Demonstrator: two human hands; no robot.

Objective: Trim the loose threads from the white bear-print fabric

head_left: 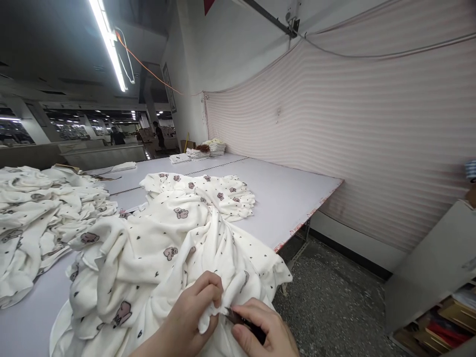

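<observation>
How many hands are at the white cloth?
2. The left hand pinches the white cloth near the bottom middle; the right hand, just right of it, holds a dark tool. I see no others.

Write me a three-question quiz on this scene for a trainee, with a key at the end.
1. Which hand holds the dark tool?
2. True or false: the left hand is pinching the printed white fabric.
3. Where in the picture does the other large heap of white cloth lie? A) top right; B) left; C) bottom right.

Key: 1. The right hand. 2. True. 3. B.
</observation>
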